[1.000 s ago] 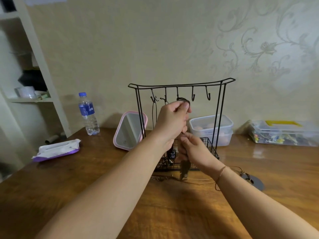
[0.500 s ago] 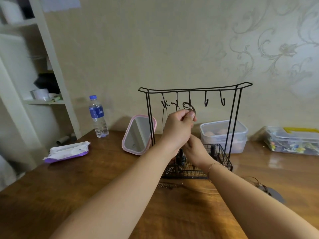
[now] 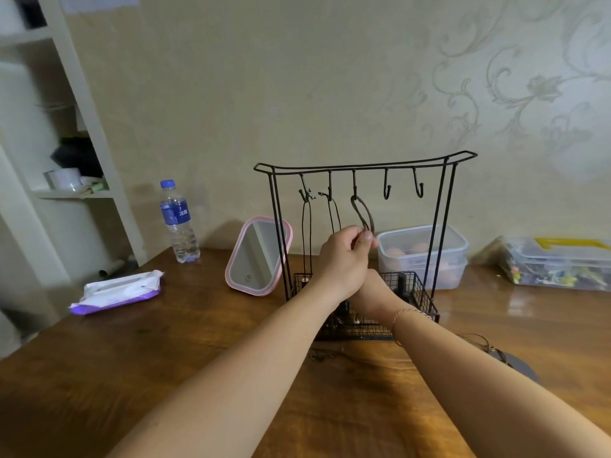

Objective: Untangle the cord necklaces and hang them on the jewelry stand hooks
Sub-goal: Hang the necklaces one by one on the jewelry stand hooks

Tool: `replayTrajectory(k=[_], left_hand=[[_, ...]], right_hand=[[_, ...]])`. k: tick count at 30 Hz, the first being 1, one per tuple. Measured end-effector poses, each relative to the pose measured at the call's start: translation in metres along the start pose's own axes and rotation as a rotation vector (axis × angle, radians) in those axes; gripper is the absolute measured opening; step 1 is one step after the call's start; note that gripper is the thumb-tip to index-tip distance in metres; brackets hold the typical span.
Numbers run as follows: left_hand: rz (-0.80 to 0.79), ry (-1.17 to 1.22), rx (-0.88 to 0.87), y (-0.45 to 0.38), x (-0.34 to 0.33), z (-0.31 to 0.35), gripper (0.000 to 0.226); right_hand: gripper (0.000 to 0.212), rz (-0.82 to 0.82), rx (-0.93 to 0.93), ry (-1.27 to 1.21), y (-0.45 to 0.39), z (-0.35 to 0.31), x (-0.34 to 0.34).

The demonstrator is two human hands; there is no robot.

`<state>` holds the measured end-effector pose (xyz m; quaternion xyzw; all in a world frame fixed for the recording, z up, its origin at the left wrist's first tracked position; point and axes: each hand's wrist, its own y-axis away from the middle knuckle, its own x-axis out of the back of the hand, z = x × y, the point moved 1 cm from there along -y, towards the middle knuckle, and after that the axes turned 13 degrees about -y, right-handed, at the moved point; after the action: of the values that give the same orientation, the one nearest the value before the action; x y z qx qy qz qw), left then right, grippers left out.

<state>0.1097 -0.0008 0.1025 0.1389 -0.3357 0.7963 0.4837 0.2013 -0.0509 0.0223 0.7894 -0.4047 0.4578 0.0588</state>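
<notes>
A beige wall fills the back of the room, plain on the left and patterned on the right with pale floral scrollwork. Against the wall on the left stands a white shelving unit, its shelves holding dim, blurred items. A brown wooden tabletop with a glossy finish spans the foreground and reaches the wall; soft reflections sit on its right side. The light is even and warm, with faint shadows on the wall.

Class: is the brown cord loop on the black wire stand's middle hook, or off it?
On it. The brown cord loop hangs from the middle hook; the left hand pinches its lower end.
</notes>
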Motion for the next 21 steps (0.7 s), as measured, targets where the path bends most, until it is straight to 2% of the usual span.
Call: replayTrajectory(k=[4, 11, 13, 15, 17, 21], left_hand=[[0.011, -0.045, 0.04, -0.003, -0.008, -0.015, 0.028], [0.02, -0.057, 0.001, 0.004, -0.019, -0.032, 0.022], [0.025, -0.076, -0.004, 0.006, -0.02, -0.037, 0.016], [0.023, -0.15, -0.014, 0.01, -0.018, -0.041, 0.015], [0.018, -0.183, -0.022, 0.016, -0.016, -0.043, 0.021], [-0.012, -0.194, -0.028, 0.027, -0.01, -0.043, 0.028]], right_hand=[[0.005, 0.029, 0.047, -0.163, 0.016, 0.0, 0.01], [0.051, 0.003, 0.07, -0.214, 0.047, 0.015, 0.033], [0.044, -0.045, 0.053, -0.108, 0.051, 0.018, 0.036], [0.023, -0.056, 0.01, 0.0, 0.054, 0.025, 0.038], [0.023, -0.077, -0.019, 0.028, 0.058, 0.026, 0.04], [0.026, -0.137, 0.057, 0.04, 0.061, 0.015, 0.041]])
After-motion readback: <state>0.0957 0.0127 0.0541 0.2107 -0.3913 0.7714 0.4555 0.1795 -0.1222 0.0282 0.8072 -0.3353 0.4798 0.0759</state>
